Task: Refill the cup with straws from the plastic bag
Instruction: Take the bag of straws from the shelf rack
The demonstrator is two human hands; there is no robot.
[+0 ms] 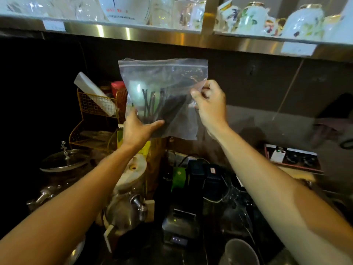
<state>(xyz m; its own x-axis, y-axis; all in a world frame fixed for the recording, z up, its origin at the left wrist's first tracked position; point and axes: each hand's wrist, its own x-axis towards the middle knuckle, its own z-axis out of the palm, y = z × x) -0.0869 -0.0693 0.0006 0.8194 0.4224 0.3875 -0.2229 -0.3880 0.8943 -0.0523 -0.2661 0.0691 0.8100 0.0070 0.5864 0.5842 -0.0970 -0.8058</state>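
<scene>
A clear zip-top plastic bag holding thin black straws hangs mid-air below the steel shelf of glassware. The left hand grips its lower left corner; the right hand pinches its right edge. Left, a yellow wire basket; near right, a translucent cup.

I cannot read any text with certainty here. On the white vessel on the upper shelf I see one black brush-like character and a line of small red print, but both are too blurred to read. The white labels on the steel shelf edge look blank to me. The small display on the dark machine below shows only faint dots.
</scene>
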